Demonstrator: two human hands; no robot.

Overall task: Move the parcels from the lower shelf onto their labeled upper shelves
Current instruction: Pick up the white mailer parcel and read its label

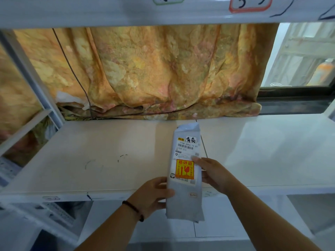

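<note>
Hands were clamped on one grey parcel (pixel 184 178), left hand (pixel 154 194) low, right hand (pixel 212 173) beside, over the bare shelf (pixel 108 160). It had not been set down yet.

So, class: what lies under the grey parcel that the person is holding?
Its upper half lies over the pale shelf, near a seam there. Its lower end overhangs the front edge, held by the left hand and right hand. Whatever is directly beneath the parcel is covered.
</note>
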